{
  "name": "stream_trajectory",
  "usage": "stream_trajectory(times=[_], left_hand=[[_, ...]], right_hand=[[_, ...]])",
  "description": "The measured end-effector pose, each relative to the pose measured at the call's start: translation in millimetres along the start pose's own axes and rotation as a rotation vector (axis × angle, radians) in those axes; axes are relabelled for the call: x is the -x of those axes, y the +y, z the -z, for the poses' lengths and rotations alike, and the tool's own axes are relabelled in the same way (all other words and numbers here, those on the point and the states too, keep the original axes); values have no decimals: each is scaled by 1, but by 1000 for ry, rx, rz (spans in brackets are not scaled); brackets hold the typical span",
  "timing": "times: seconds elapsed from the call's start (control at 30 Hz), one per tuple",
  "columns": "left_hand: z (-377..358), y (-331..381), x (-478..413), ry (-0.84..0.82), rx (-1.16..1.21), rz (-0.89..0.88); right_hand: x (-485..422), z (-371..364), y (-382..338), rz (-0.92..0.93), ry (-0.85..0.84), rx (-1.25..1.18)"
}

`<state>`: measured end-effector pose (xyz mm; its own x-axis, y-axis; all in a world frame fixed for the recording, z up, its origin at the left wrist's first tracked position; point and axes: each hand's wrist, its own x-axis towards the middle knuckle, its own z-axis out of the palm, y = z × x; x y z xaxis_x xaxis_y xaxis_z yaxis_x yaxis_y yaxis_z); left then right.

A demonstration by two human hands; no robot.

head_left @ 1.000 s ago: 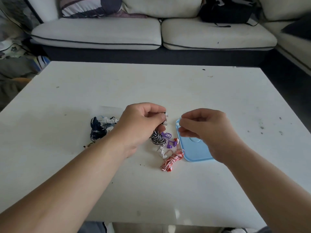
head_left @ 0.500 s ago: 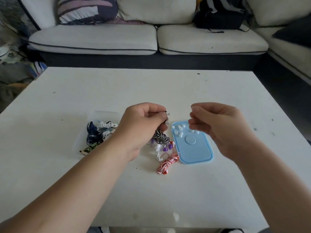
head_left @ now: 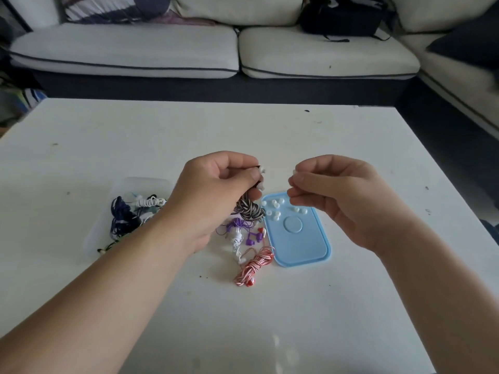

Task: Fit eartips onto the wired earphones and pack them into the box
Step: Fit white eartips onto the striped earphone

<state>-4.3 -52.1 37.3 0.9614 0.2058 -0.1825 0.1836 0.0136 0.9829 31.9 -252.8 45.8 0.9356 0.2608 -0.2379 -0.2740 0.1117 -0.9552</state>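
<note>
Above the bench (head_left: 162, 136) | right hand (head_left: 343, 195) has lifted off the blue lid (head_left: 299, 247), grip pinching a white eartip (head_left: 294, 171) | left hand (head_left: 216, 190) clenched on the black-striped earphones (head_left: 249, 209), bud raised | fitting looks next; clear box (head_left: 108, 225) waits at left.

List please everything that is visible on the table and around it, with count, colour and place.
table: one, white, fills the foreground
blue lid: one, light blue, flat on the table under the right hand
loose eartips: about a dozen, white, on the far end of the blue lid
red-white earphones: one bundle, left of the lid's near corner
purple earphones: one set, left of the lid
clear box: one, transparent, left, holding dark blue and white earphones
sofa: one, white, behind the table
black bag: one, on the sofa
left hand: grip on black-white earphones
right hand: grip pinching one white eartip
</note>
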Motion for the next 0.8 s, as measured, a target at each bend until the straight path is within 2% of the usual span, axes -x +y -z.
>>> stream_trajectory(times=[0.23, 0.37, 0.6, 0.8], left_hand=[[16, 2, 1, -70, -3, -12], [19, 4, -1, -117, 18, -10], [18, 3, 0, -146, 17, 3], [14, 2, 1, -143, 25, -6]], right_hand=[[-5, -19, 9, 36, -181, 95], [-10, -21, 10, 108, -176, 152], [-11, -23, 10, 133, -200, 60], [-11, -23, 11, 56, -179, -45]])
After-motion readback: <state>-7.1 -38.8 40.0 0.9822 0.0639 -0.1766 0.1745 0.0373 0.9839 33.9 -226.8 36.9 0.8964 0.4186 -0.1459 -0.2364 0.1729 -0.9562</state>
